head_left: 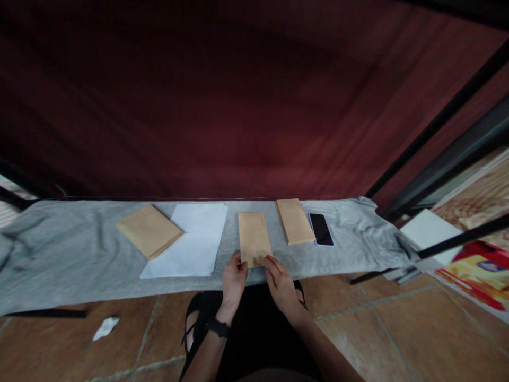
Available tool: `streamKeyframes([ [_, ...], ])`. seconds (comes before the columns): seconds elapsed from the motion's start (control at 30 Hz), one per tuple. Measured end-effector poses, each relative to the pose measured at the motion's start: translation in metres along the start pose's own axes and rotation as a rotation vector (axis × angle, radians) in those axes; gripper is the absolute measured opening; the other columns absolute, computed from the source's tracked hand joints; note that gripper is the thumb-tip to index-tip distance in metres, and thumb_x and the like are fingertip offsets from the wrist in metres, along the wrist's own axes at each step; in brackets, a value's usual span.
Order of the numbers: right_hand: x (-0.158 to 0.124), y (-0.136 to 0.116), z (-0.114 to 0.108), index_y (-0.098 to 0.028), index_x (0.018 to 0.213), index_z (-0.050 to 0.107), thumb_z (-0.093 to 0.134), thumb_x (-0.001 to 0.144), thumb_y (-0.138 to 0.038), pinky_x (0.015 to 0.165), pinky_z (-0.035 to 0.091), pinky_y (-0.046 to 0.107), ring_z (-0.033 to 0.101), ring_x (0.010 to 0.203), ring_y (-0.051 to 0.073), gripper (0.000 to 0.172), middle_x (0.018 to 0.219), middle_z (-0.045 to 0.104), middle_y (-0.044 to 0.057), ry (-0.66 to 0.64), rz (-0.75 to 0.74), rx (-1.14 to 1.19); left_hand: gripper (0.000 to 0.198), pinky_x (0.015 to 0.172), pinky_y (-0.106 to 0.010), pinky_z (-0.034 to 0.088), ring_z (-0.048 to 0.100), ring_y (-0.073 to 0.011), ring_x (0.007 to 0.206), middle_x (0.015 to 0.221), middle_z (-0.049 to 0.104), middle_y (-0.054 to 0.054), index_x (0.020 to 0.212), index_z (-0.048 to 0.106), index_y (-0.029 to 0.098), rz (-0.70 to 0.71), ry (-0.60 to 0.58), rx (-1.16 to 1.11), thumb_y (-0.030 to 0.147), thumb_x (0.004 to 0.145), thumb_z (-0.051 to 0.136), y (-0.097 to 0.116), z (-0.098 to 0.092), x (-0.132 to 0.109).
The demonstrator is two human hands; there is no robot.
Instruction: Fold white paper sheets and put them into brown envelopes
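Observation:
A single brown paper envelope point(254, 236) lies on the grey cloth, its near end between my two hands. My left hand point(234, 278) grips its near left corner, thumb on top and fingers at the edge. At the near right corner, my right hand point(279, 278) has its thumb and fingers closed on the paper. To the right lies a stack of brown envelopes point(295, 222). White paper sheets point(194, 244) lie to the left, partly under another stack of brown envelopes point(149, 229).
A phone point(321, 229) lies by the right envelope stack. The narrow cloth-covered table point(79, 254) ends close to my lap. A dark red curtain point(246, 106) hangs behind it. At the right are metal bars and a red and yellow package point(477, 273). A white scrap point(105, 328) is on the tiled floor.

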State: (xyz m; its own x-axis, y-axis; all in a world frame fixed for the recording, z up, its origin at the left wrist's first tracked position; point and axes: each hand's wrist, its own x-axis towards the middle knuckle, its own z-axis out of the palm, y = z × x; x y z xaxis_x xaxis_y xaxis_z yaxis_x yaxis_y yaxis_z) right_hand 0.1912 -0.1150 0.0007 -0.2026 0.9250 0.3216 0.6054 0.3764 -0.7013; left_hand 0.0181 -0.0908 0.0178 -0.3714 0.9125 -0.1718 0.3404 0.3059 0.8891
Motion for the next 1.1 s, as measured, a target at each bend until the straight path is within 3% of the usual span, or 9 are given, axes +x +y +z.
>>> streamKeyframes([
  [0.07, -0.003, -0.001, 0.000, -0.021, 0.146, 0.050, 0.041, 0.101, -0.025, 0.117, 0.035, 0.048, 0.046, 0.138, 0.024, 0.046, 0.149, 0.051, 0.009, -0.064, -0.116, -0.194, 0.032, 0.071, -0.034, 0.051, 0.070, -0.0246, 0.076, 0.078, 0.072, -0.006, 0.114, 0.066, 0.018, 0.030, 0.014, 0.074, 0.019, 0.082, 0.060, 0.002, -0.002, -0.004],
  [0.17, -0.006, 0.002, 0.001, -0.020, 0.151, 0.041, 0.042, 0.101, -0.023, 0.119, 0.031, 0.049, 0.041, 0.142, 0.024, 0.050, 0.154, 0.045, 0.009, -0.127, -0.190, -0.356, 0.038, 0.077, -0.039, 0.053, 0.071, -0.0290, 0.087, 0.093, 0.074, -0.013, 0.126, 0.062, 0.016, 0.117, 0.041, 0.317, 0.023, 0.090, 0.053, 0.003, -0.004, -0.012],
  [0.3, -0.006, 0.009, 0.002, -0.020, 0.152, 0.039, 0.039, 0.102, -0.021, 0.119, 0.032, 0.047, 0.042, 0.142, 0.022, 0.050, 0.154, 0.046, 0.008, -0.149, -0.203, -0.402, 0.040, 0.090, -0.046, 0.052, 0.067, -0.0317, 0.105, 0.112, 0.070, -0.019, 0.126, 0.062, 0.013, 0.421, 0.111, 0.645, 0.025, 0.098, 0.036, 0.001, 0.000, -0.017],
  [0.43, -0.005, 0.015, 0.001, -0.016, 0.153, 0.038, 0.037, 0.099, -0.014, 0.119, 0.033, 0.046, 0.040, 0.143, 0.022, 0.054, 0.154, 0.045, 0.010, -0.177, -0.240, -0.420, 0.042, 0.109, -0.046, 0.044, 0.057, -0.0273, 0.127, 0.134, 0.064, -0.014, 0.131, 0.060, 0.016, 0.702, -0.010, 0.656, 0.032, 0.101, 0.035, -0.007, 0.014, -0.019],
  [0.57, -0.009, 0.018, 0.001, -0.013, 0.155, 0.032, 0.038, 0.096, -0.009, 0.121, 0.030, 0.045, 0.037, 0.145, 0.021, 0.060, 0.155, 0.044, 0.010, -0.175, -0.264, -0.479, 0.056, 0.117, -0.048, 0.038, 0.043, -0.0266, 0.142, 0.151, 0.049, -0.015, 0.148, 0.042, 0.013, 0.879, -0.100, 0.708, 0.043, 0.101, 0.038, -0.020, 0.027, -0.027],
  [0.73, -0.014, 0.019, -0.004, -0.016, 0.158, 0.023, 0.040, 0.098, -0.014, 0.123, 0.026, 0.045, 0.035, 0.145, 0.021, 0.062, 0.157, 0.040, 0.008, -0.175, -0.274, -0.538, 0.063, 0.119, -0.046, 0.036, 0.035, -0.0263, 0.147, 0.156, 0.041, -0.016, 0.153, 0.033, 0.010, 0.889, -0.027, 0.807, 0.045, 0.101, 0.040, -0.032, 0.022, -0.035],
  [1.1, -0.014, 0.018, -0.013, -0.019, 0.155, 0.033, 0.039, 0.104, -0.023, 0.121, 0.028, 0.045, 0.042, 0.142, 0.021, 0.052, 0.154, 0.045, 0.006, -0.129, -0.204, -0.477, 0.067, 0.116, -0.049, 0.039, 0.037, -0.0302, 0.145, 0.155, 0.040, -0.019, 0.155, 0.029, 0.009, 0.852, 0.069, 0.845, 0.046, 0.100, 0.042, -0.037, 0.014, -0.039],
])
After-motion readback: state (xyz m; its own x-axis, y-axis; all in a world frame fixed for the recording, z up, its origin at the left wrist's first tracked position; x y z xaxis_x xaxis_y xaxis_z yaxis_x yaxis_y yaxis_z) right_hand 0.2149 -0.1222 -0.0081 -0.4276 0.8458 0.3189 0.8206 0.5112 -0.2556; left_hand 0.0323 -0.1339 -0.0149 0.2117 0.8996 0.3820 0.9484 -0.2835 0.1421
